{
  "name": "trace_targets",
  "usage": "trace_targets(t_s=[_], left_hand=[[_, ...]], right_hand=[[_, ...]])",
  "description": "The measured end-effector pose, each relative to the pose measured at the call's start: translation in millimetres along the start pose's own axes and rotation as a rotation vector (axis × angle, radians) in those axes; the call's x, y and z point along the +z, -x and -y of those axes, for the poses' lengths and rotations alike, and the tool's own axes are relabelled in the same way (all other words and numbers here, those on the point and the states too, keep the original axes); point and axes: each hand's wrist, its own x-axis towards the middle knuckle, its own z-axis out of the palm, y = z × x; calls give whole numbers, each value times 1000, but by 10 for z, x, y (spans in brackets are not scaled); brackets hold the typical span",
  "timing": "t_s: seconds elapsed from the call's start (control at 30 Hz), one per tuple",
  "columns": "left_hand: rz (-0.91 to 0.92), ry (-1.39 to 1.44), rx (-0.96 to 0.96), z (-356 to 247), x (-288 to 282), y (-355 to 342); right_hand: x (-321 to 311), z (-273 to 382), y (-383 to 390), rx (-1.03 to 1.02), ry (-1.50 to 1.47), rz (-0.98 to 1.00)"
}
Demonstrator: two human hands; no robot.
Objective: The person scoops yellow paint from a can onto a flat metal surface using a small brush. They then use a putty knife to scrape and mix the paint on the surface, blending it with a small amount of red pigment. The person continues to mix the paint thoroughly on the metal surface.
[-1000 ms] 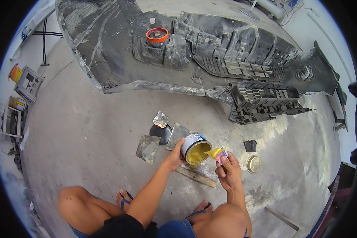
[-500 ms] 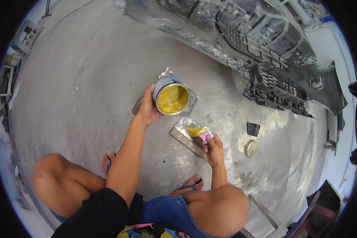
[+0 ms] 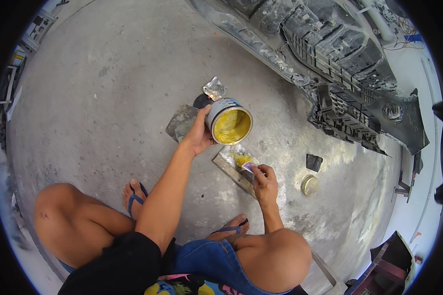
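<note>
Clasping the side of a round tin [image 3: 225, 103], the left grip [image 3: 198, 132] has it tipped, mouth facing the person, yellow paste [image 3: 230, 131] smeared inside! Over to the right grip [image 3: 266, 182]: thumb and fingers pinch a small pale card [image 3: 248, 166], its edge down at a yellow dab [image 3: 241, 160] near the far end of the wood-edged board [image 3: 231, 172]. The tin shows just beyond that end. Off the board's right side, on the floor [image 3: 108, 128], lie a black square [image 3: 314, 162] and a round gold lid [image 3: 309, 185]; crumpled foil [image 3: 214, 88] sits beyond the tin.
</note>
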Motion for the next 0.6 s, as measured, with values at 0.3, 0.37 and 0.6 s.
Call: trace_targets(t_s=[0.3,0.37,0.6], left_hand=[[20,14,-93,94,-73,-55],[13,13,-122,163,-71,-61],[-20,65,-139,299,5,-67]], right_hand=[[-146,-215,52,-14,94,272],[-175,-197,51,149,-52,172],[-79,-202,166,38,75,186]])
